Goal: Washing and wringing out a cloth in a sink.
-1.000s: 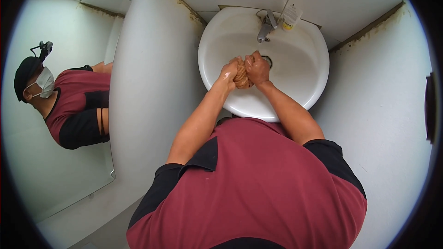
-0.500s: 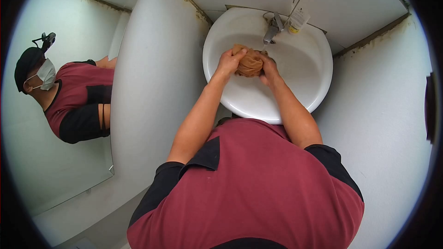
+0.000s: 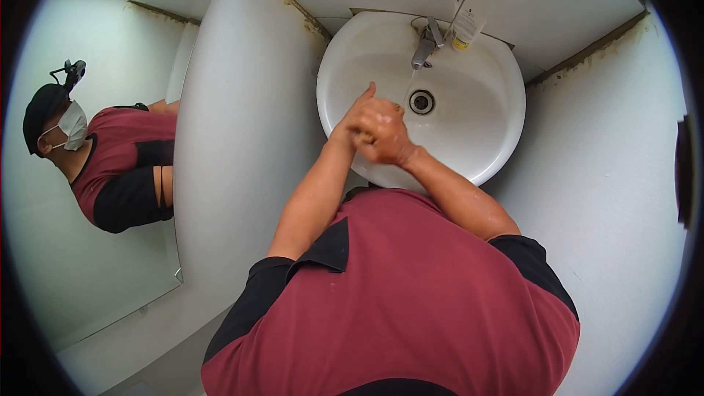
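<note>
Over the left front part of a white washbasin (image 3: 484, 106), my two hands are pressed together. My right hand (image 3: 383, 132) lies on top with its fingers curled closed and its skin wet. Beneath it is my left hand (image 3: 359, 108), its thumb stretched out toward the tap and its other fingers hidden. Whatever may be between the palms cannot be seen. A thin stream of water falls from the chrome tap (image 3: 425, 48) into the bowl, just right of my hands, near the round drain (image 3: 422, 102).
Behind the tap, on the basin's rim, stands a clear bottle (image 3: 466, 31) with a yellow band low down. A white wall (image 3: 249, 117) with a mirror (image 3: 103, 271) rises at the left; another wall (image 3: 594, 176) is close on the right.
The brown, crumpled cloth-like bundle that both hands held is no longer visible. My hands have moved closer to me and together, the right over the left, and the drain now shows.
</note>
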Demonstrator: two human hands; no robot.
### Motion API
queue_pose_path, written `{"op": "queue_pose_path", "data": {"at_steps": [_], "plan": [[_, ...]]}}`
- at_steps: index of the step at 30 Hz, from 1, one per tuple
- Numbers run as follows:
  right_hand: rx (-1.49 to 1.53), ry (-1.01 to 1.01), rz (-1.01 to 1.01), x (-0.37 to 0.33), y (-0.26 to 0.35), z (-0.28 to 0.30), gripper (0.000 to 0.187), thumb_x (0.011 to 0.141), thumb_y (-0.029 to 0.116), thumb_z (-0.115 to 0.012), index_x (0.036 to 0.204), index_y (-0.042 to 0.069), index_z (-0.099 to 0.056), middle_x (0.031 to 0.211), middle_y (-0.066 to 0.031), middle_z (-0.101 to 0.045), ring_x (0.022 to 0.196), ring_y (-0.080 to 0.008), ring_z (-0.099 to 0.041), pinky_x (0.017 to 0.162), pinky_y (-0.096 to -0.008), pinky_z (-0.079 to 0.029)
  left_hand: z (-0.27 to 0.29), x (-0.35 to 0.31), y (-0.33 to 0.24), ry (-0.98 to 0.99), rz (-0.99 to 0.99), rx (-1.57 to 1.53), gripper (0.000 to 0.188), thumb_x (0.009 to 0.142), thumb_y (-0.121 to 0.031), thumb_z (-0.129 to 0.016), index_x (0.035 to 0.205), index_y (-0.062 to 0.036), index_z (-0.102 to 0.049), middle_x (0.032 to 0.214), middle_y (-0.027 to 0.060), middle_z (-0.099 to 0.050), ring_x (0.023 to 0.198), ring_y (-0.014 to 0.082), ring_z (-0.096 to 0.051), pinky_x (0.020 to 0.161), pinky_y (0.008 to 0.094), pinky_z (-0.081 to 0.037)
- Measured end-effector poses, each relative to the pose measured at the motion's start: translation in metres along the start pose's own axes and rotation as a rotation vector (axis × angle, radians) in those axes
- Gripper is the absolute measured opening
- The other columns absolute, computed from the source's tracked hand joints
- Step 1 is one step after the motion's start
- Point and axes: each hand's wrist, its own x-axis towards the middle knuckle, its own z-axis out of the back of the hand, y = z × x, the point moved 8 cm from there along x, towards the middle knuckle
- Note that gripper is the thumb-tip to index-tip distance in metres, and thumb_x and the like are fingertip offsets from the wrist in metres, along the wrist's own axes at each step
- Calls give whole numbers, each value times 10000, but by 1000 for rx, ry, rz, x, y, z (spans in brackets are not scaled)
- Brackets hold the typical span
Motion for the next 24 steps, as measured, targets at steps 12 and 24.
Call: {"op": "queue_pose_path", "data": {"at_steps": [12, 24], "plan": [[-31, -232, -767, -89, -157, -5, 240, 797, 247, -580, 931, 49, -578, 882, -65, -596, 743, -266, -559, 674, -348, -446, -20, -5, 5, -112, -191, 122, 310, 875, -269, -558, 978, 24, -573, 864, 95, -618, 766, 149, -581, 712, 248, -475], [1028, -513, -1173, -114, -160, -26, 244, 865, 252, -515, 864, 12, -558, 870, -77, -586, 691, -155, -537, 648, -262, -442, -10, -17, -38, -566, -892, 920, 373, 843, -316, -609, 972, 32, -566, 948, 134, -603, 804, 181, -591, 702, 277, -485]]}}
